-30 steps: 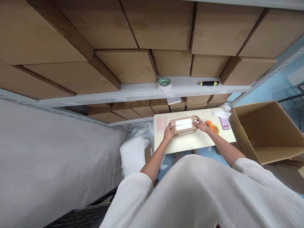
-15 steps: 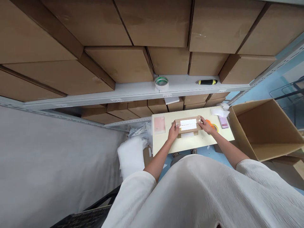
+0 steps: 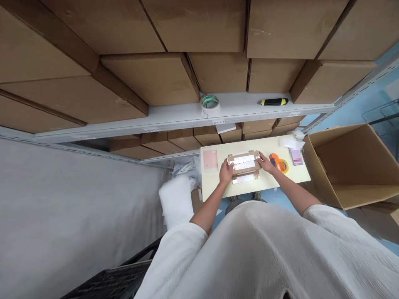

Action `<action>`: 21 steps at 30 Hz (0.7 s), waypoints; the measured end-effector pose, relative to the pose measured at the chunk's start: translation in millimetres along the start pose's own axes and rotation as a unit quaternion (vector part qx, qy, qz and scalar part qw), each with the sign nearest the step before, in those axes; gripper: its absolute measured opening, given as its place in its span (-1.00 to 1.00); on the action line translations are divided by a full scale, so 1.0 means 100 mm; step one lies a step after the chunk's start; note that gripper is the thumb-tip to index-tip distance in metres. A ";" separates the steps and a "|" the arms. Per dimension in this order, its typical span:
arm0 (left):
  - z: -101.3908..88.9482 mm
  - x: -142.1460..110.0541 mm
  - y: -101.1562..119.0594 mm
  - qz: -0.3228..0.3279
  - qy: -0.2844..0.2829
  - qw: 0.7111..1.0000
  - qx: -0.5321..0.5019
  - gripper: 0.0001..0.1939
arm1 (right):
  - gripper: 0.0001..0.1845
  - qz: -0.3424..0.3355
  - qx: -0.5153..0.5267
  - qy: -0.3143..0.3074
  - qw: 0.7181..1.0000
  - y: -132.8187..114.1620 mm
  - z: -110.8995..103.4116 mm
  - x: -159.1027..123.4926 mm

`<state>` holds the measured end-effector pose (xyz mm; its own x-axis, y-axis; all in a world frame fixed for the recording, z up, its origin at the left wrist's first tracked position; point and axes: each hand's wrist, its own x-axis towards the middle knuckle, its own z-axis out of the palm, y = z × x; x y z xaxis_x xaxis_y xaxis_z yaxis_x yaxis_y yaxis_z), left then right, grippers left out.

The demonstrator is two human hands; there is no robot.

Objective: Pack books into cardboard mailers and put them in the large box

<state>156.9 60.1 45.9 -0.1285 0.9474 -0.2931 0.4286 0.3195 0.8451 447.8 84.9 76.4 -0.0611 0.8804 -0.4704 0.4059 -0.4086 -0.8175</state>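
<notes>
Between my two hands is a small cardboard box (image 3: 244,170), flat and long, with white strips and shiny clear tape across its top. My left hand (image 3: 226,172) grips the left end, thumb on top. My right hand (image 3: 264,162) grips the right end. Partly behind the near edge of this box, another taped piece of cardboard with a white strip (image 3: 246,178) shows on the pale yellow table (image 3: 220,187). An orange tape dispenser (image 3: 275,160) with a yellow tape roll (image 3: 284,166) lies just right of my right hand.
A pink sheet (image 3: 210,160) lies at the table's left. A large open carton (image 3: 358,166) stands to the right. Above, a shelf holds big boxes (image 3: 222,72), a tape roll (image 3: 210,104) and a black-and-yellow cutter (image 3: 273,101). White foam wrap (image 3: 176,201) sits at left.
The held box has shifted slightly left with both hands, uncovering more of the tape dispenser and of the taped cardboard below it. The view has tilted a little.
</notes>
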 end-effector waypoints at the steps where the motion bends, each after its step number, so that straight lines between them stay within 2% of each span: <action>1: 0.01 -0.05 0.05 0.033 0.023 0.999 0.026 -0.33 | -0.11 -0.003 -0.001 0.004 1.000 0.01 0.00 0.00; 2: 0.02 -0.10 0.10 0.077 0.038 0.995 0.052 -0.37 | -0.13 -0.006 0.000 0.009 1.000 0.01 0.01 -0.01; 3: 0.04 -0.16 0.15 0.127 0.029 0.989 0.072 -0.41 | -0.14 -0.009 0.003 0.016 1.000 0.02 0.03 -0.01; 5: 0.10 -0.29 0.24 0.203 -0.044 0.973 0.105 -0.47 | -0.16 -0.005 0.008 0.030 0.999 0.04 0.07 0.00; 7: 0.16 -0.39 0.31 0.237 -0.095 0.958 0.132 -0.51 | -0.16 0.011 0.007 0.039 0.999 0.06 0.09 0.01; 10: 0.23 -0.45 0.35 0.245 -0.104 0.952 0.152 -0.55 | -0.21 0.022 -0.010 0.049 0.999 0.17 0.03 -0.01; 12: 0.25 -0.46 0.35 0.245 -0.095 0.953 0.153 -0.57 | -0.29 0.009 -0.030 0.073 0.997 0.31 -0.09 -0.07; 17: 0.27 -0.47 0.36 0.242 -0.087 0.955 0.146 -0.57 | -0.51 0.010 -0.157 0.191 0.969 0.76 -0.51 -0.27; 21: 0.28 -0.48 0.37 0.246 -0.081 0.951 0.168 -0.54 | -0.53 0.042 -0.234 0.191 0.952 0.96 -0.66 -0.38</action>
<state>204.4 25.7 78.9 0.2889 0.9573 0.0121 0.6667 -0.2102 0.7150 549.7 28.2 37.5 0.2897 0.9090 -0.2995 0.7616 -0.4085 -0.5031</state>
